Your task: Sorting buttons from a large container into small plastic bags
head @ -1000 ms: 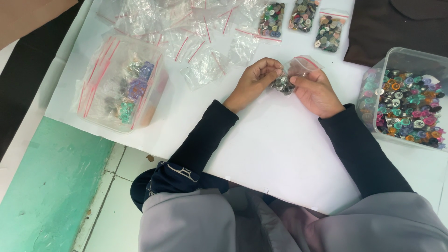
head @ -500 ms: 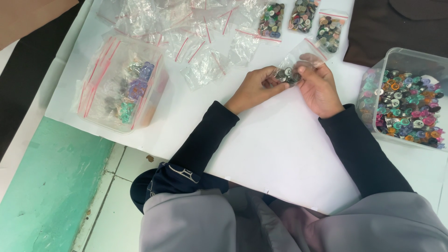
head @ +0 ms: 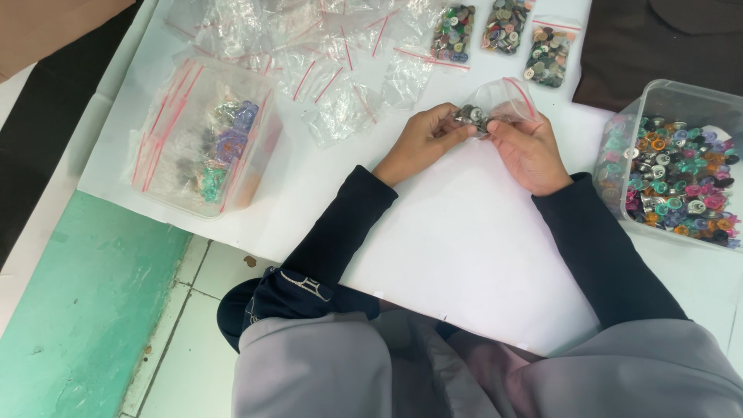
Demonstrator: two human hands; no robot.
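White sheet (head: 464, 232); fingers (head: 458, 133) (both hands) pinching bag (head: 499, 102)

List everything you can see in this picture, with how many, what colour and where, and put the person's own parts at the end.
small zip bag: one, clear with a red seal strip, held between both hands, some buttons inside
filled button bags: three, clear, mixed dark and coloured buttons, top centre
empty zip bags: a loose heap, clear with red strips, top left of centre
tub of buttons: one, clear plastic, many-coloured buttons, right edge
tub of bags: one, clear plastic, holds zip bags and some purple and green pieces, left
white sheet: one, under everything
dark cloth: one, top right
floor: green and white, lower left
left hand: on the bag's left side
right hand: on the bag's right side
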